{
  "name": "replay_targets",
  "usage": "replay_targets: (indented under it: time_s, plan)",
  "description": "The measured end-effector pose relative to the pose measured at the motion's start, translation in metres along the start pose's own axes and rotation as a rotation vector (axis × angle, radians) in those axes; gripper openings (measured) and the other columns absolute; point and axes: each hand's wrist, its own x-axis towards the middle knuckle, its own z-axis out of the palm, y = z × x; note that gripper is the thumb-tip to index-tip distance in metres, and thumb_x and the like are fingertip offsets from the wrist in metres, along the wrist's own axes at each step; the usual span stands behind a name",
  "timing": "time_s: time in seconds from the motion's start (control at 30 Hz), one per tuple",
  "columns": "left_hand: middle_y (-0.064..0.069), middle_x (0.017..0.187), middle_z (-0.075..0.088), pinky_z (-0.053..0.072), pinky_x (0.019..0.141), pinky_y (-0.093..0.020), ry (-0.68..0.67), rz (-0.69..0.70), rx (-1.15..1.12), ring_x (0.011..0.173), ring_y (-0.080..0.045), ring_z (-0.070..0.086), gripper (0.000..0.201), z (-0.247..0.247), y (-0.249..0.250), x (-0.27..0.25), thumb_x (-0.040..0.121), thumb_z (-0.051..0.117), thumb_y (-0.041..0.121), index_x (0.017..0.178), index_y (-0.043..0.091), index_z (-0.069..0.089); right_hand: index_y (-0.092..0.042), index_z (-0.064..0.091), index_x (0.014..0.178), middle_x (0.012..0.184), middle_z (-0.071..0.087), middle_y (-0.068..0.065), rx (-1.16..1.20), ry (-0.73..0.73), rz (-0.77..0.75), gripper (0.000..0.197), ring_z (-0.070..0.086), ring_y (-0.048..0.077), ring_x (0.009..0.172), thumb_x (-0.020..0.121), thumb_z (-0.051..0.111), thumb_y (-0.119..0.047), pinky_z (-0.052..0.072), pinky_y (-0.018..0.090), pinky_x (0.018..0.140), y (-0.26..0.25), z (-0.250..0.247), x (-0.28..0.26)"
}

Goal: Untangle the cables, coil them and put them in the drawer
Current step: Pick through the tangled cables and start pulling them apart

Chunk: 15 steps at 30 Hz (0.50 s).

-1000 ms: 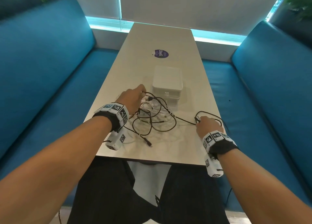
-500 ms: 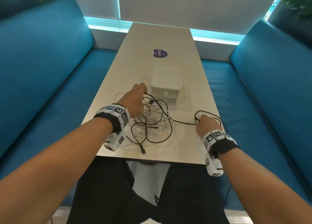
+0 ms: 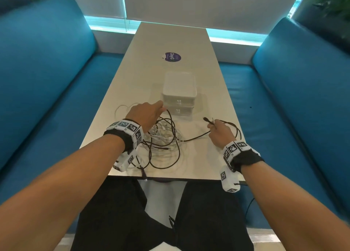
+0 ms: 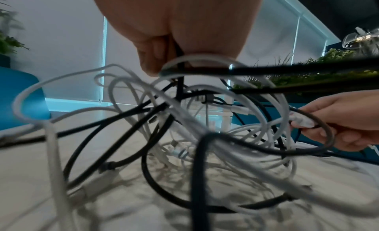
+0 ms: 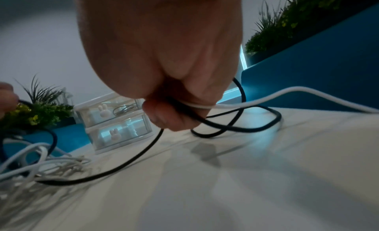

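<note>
From my head camera, I am sitting at the near end of a long pale desk [image 3: 170,38] between two blue benches [image 3: 43,65]. My left hand [image 3: 145,114] is hovering over the tangle of black and white cables [image 3: 162,141], fingers curled round a black strand just in front of the two-drawer box [image 3: 179,97]. My right hand [image 3: 219,131] is gripping a black cable [image 3: 197,137] running out of the tangle, with a plug end poking up from my fingers and a loop trailing toward the right desk edge. A round purple sticker [image 3: 172,57] is sitting farther up the desk.

From my left wrist, my left hand [image 4: 174,31] is pinching a black strand, with white loops [image 4: 205,61] draping just below it. The tangle [image 4: 184,137] is lying on the desk, blurred. My right hand [image 4: 344,121] is showing at the right, fingers closed on a white plug and dark cable.

From my right wrist, my right hand [image 5: 164,64] is clamping a black cable [image 5: 123,161] and a white cable [image 5: 287,93] together. The clear drawer box [image 5: 115,121], both drawers closed, is standing behind, well apart from my hand.
</note>
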Motion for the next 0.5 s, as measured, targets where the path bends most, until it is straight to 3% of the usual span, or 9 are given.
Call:
replay_targets:
  time_s: [0.1,0.2,0.27,0.33,0.4,0.5]
  plan:
    - [-0.007,0.065,0.051,0.043,0.056,-0.040,-0.026,-0.005,-0.037,0.057,-0.031,0.049,0.030,0.003,-0.003,0.000,0.107,0.026,0.042,0.094,0.016,0.035,-0.015,0.050,0.108,0.100,0.062,0.011,0.073,0.057,0.009,0.016,0.061,0.029,0.084,0.103,0.037,-0.024,0.044,0.032,0.063,-0.004,0.001,0.000]
    - [-0.010,0.071,0.055,0.046,0.060,-0.043,-0.012,0.012,-0.136,0.061,-0.032,0.050,0.030,0.000,-0.004,0.003,0.107,0.027,0.041,0.092,0.017,0.035,-0.014,0.045,0.111,0.100,0.064,0.013,0.122,0.058,0.042,0.016,0.062,0.029,0.085,0.103,0.038,-0.026,0.044,0.035,0.068,-0.010,0.000,0.002]
    - [-0.011,0.074,0.056,0.044,0.061,-0.042,-0.002,0.015,-0.229,0.064,-0.032,0.050,0.027,-0.005,-0.003,0.006,0.107,0.028,0.039,0.093,0.017,0.035,-0.009,0.042,0.116,0.095,0.069,0.016,0.234,0.028,0.106,0.022,0.065,0.020,0.069,0.103,0.036,-0.026,0.047,0.033,0.062,-0.014,0.002,0.005]
    - [-0.011,0.075,0.056,0.044,0.060,-0.042,0.006,0.013,-0.296,0.065,-0.032,0.051,0.025,-0.010,-0.001,0.008,0.107,0.026,0.038,0.094,0.019,0.035,-0.007,0.039,0.113,0.090,0.073,0.016,0.318,-0.014,0.154,0.019,0.055,0.012,0.048,0.105,0.033,-0.022,0.041,0.024,0.048,-0.018,0.001,0.006]
    - [-0.010,0.074,0.055,0.048,0.057,-0.042,-0.002,0.001,-0.325,0.062,-0.033,0.054,0.027,-0.014,-0.001,0.008,0.107,0.024,0.040,0.096,0.018,0.035,-0.007,0.040,0.109,0.095,0.072,0.017,0.315,-0.037,0.140,0.014,0.054,0.014,0.050,0.105,0.034,-0.019,0.040,0.022,0.046,-0.022,-0.004,0.004]
    - [-0.009,0.077,0.054,0.051,0.055,-0.044,-0.032,-0.013,-0.344,0.060,-0.032,0.056,0.029,-0.014,-0.003,0.011,0.107,0.022,0.043,0.096,0.019,0.036,-0.008,0.041,0.107,0.100,0.063,0.018,0.272,-0.036,0.098,0.008,0.057,0.016,0.062,0.103,0.040,-0.014,0.045,0.025,0.053,-0.021,-0.006,0.007]
